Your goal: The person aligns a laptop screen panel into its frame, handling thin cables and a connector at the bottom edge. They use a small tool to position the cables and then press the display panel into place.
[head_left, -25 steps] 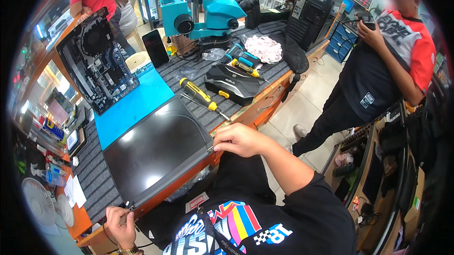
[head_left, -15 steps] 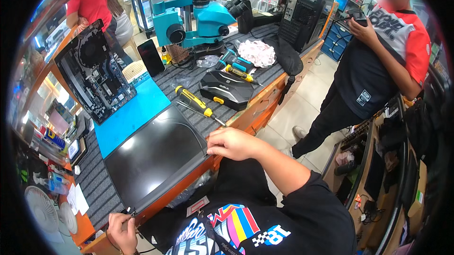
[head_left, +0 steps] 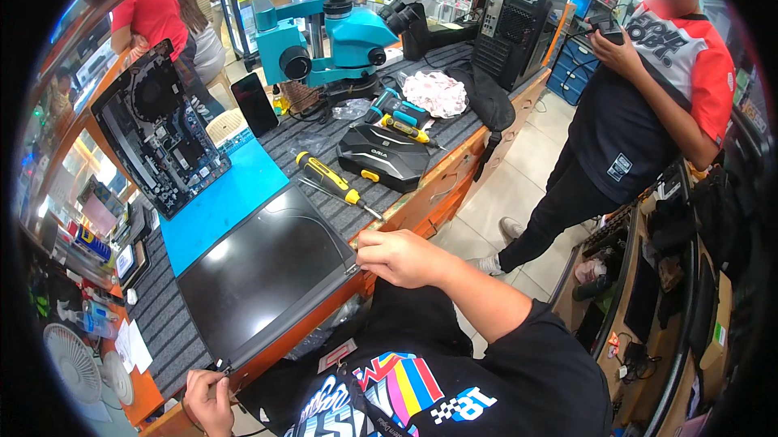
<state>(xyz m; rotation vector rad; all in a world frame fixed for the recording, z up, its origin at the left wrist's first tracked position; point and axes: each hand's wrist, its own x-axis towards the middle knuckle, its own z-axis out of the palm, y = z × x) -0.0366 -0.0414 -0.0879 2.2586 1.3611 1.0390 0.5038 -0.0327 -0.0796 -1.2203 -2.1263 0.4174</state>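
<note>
A black laptop screen (head_left: 267,275) lies face up along the bench's near edge, with a thin cable curving over its upper part. At its right corner, beside a small metal hinge, the fingers of my right hand (head_left: 399,258) are closed in a pinch on the edge. My left hand (head_left: 209,399) is curled at the opposite near corner, just below a dark hinge (head_left: 223,366); what its fingertips hold is hidden. Beyond the screen, an opened laptop base (head_left: 166,133) with bare circuit boards stands tilted at the end of a blue mat (head_left: 223,202).
A yellow-black screwdriver (head_left: 328,179), black tool case (head_left: 383,157) and teal cordless driver (head_left: 397,111) lie on the ribbed bench mat. Behind them are a teal microscope (head_left: 328,44) and computer tower (head_left: 515,32). To the right stands a person (head_left: 616,121) holding a black device.
The view has shifted slightly. My right hand has moved a little at the screen's corner, so more of the hinge shows below its fingers. My left hand stays by its corner.
</note>
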